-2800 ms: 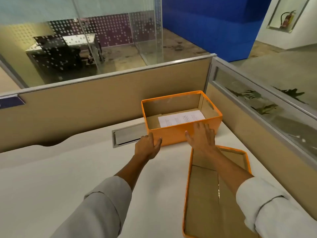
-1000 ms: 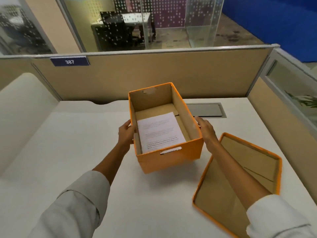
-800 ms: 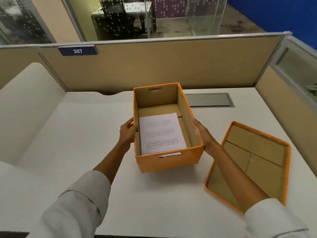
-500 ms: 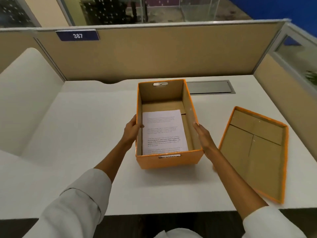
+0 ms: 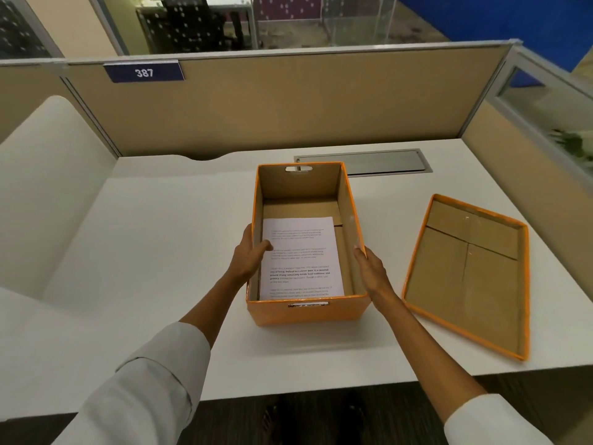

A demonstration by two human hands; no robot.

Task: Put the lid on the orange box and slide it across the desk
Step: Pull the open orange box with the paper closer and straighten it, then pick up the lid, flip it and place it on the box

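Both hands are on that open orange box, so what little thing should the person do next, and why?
Probably move the right hand off the orange box and over to the lid. The box is open with a sheet of paper inside, and the lid lies upside down on the desk right of it, apart from it, on that hand's side.

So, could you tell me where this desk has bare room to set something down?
Widest: the desk left of the orange box, beyond the left hand. A smaller strip lies behind the box, left of the metal hatch. Crowded rightward: the right hand occupies the gap before the lid.
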